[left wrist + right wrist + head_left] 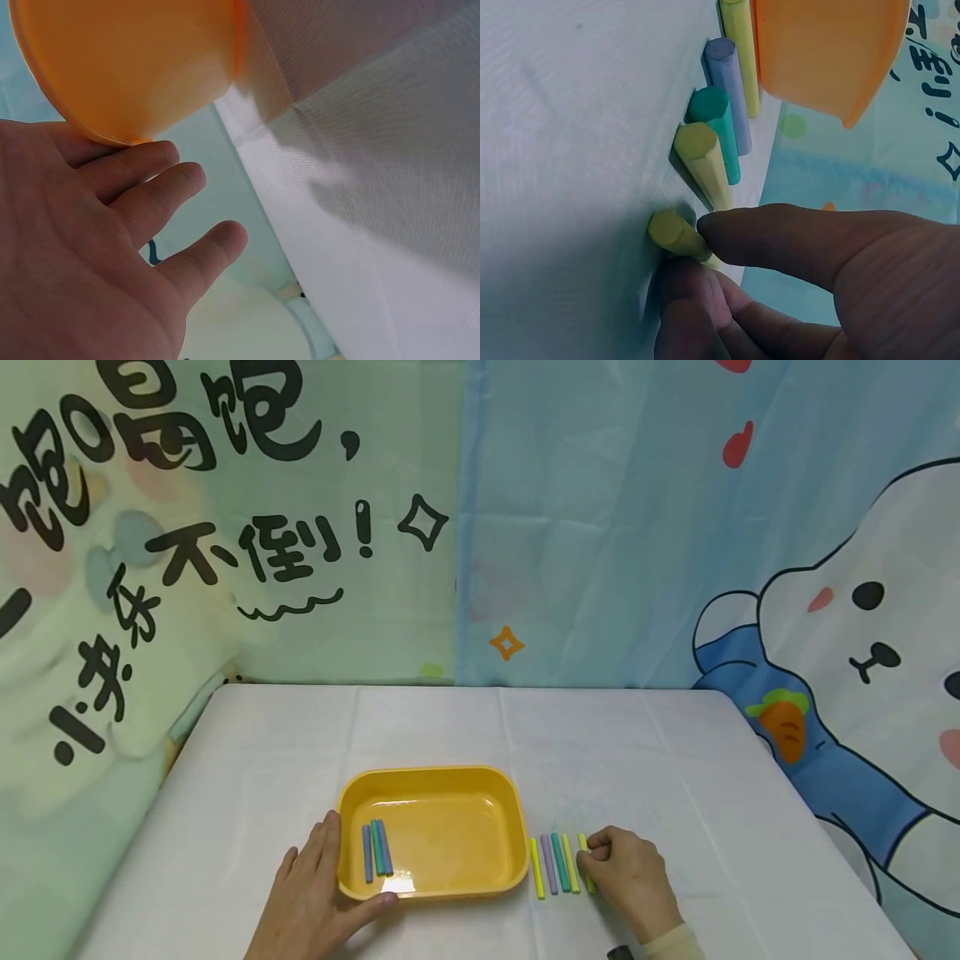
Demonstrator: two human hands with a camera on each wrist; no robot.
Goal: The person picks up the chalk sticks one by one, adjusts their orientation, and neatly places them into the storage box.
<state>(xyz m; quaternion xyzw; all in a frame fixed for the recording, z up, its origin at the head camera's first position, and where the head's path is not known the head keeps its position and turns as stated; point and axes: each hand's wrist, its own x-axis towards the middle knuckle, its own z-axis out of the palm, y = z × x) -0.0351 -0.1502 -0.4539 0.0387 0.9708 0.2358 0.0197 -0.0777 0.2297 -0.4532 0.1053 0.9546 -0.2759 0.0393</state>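
Observation:
My left hand [318, 889] rests at the near left corner of a yellow tray [457, 843], fingers stretched along its left wall and thumb by the front rim. In the left wrist view the extended fingers touch the tray's edge. Two blue chalk sticks and a green chalk stick [377, 847] lie side by side in the tray's left part. Right of the tray, my right hand [628, 870] pinches a yellow chalk stick [676, 232] between thumb and fingers, close over the cloth. Beside it lie another yellow stick [571, 864], a green one [561, 862], a purple one [549, 864] and a yellow one [537, 868].
A white cloth [622, 760] covers the table. Behind stands a printed curtain [585, 527] with black lettering and a cartoon bear. A small dark object [620, 952] shows by the right sleeve [675, 943] at the bottom edge.

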